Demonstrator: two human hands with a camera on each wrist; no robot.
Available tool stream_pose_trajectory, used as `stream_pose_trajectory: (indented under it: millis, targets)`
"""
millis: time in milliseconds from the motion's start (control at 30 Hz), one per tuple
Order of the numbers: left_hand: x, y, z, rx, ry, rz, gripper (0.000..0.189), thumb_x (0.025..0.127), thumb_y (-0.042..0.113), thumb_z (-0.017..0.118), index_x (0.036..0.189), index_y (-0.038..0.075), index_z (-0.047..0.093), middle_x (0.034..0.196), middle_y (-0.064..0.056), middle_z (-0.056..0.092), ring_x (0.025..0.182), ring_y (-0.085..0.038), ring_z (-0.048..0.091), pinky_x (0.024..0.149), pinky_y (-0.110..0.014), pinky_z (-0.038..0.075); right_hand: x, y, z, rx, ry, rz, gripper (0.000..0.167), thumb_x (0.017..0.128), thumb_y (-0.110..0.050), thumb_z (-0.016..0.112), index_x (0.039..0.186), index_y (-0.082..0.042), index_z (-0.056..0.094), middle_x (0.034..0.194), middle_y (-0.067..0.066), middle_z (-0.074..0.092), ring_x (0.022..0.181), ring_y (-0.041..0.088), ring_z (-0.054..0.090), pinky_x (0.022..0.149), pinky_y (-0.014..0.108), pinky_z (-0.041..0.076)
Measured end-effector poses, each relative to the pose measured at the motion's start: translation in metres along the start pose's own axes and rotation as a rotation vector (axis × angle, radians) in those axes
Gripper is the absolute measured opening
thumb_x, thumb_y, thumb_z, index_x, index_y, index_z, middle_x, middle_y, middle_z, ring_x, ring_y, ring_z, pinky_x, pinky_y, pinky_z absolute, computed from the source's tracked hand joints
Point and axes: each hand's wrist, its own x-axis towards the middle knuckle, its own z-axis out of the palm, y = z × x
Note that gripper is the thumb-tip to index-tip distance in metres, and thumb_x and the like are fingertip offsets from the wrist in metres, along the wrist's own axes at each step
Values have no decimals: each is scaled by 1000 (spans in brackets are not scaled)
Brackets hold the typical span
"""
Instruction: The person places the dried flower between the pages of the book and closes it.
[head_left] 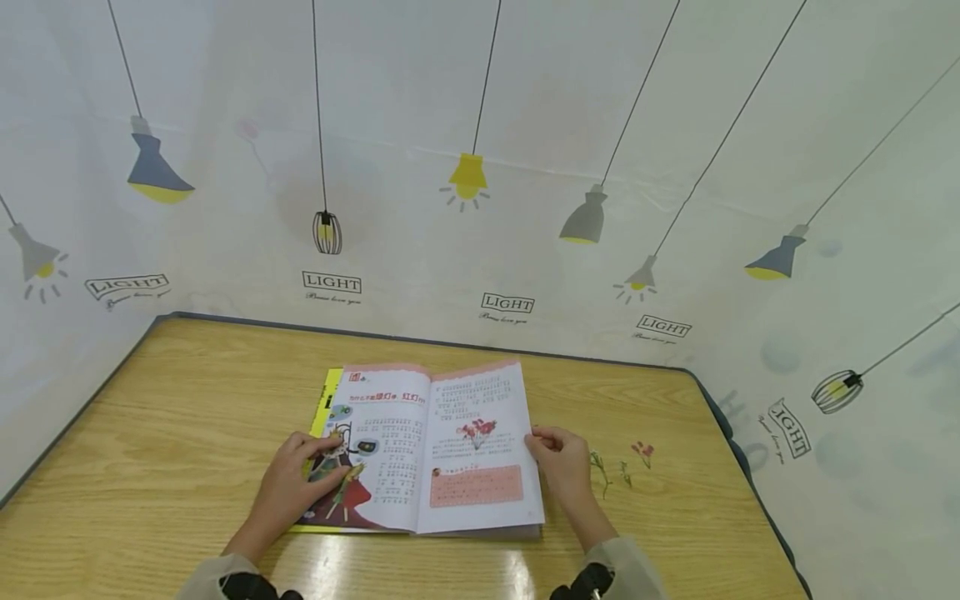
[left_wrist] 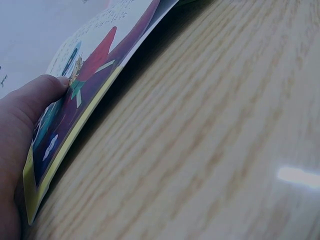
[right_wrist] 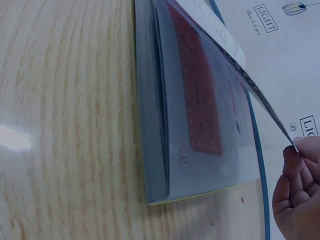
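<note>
An open book (head_left: 422, 492) with printed pages lies on the wooden table. Over the text of its right page is a bunch of small red flowers (head_left: 477, 431). My left hand (head_left: 288, 483) rests on the illustrated left page, thumb and forefinger extended across the picture. In the left wrist view the thumb (left_wrist: 47, 92) presses the page near the book's yellow edge, and the other fingers are hidden. My right hand (head_left: 564, 462) pinches the outer edge of the right page between thumb and forefinger. The right wrist view shows that page (right_wrist: 257, 92) raised above another with a pink text box (right_wrist: 197, 95).
Right of the right hand, two thin green sprigs (head_left: 600, 473) and a small red flower (head_left: 642, 452) lie on the table (head_left: 187, 433). A white sheet printed with hanging lamps (head_left: 405, 292) rises along the table's back and sides.
</note>
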Motion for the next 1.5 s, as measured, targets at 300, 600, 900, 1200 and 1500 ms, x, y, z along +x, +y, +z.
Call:
stream_pose_trajectory:
  millis: [300, 600, 900, 1200, 1500]
  targets:
    - [0, 1, 0, 5, -4, -4, 47, 76, 42, 73, 112, 13, 66, 92, -1, 48, 80, -14, 43, 70, -35, 36, 1, -11, -2, 19, 2, 2, 17, 80, -9, 70, 91, 4, 70, 74, 6, 62, 66, 11, 54, 55, 20, 44]
    - [0, 3, -2, -7, -10, -9, 46, 76, 40, 73, 112, 12, 66, 92, -1, 48, 81, -14, 43, 71, -36, 36, -1, -27, -1, 56, -6, 7, 18, 79, -11, 71, 91, 2, 71, 76, 7, 64, 69, 12, 57, 58, 20, 47]
    - [-1, -1, 2, -17, 11, 5, 45, 75, 38, 75, 111, 13, 67, 92, -1, 49, 81, -13, 44, 71, -35, 38, -2, -40, 1, 129, -41, 5, 21, 80, -10, 71, 95, 4, 70, 78, 9, 64, 70, 12, 58, 62, 21, 49]
    - [-1, -1, 1, -21, 12, 2, 45, 75, 38, 75, 111, 12, 67, 92, -1, 49, 80, -14, 44, 70, -35, 38, -4, -51, 3, 137, -58, 21, 20, 79, -11, 71, 95, 2, 71, 79, 8, 64, 70, 13, 57, 61, 22, 48]
    - [0, -2, 2, -15, 16, 8, 45, 74, 38, 75, 111, 13, 67, 92, -1, 49, 81, -14, 45, 70, -36, 38, -5, -65, 6, 160, -74, 6, 23, 79, -12, 72, 95, 4, 70, 77, 7, 64, 68, 10, 56, 58, 20, 46]
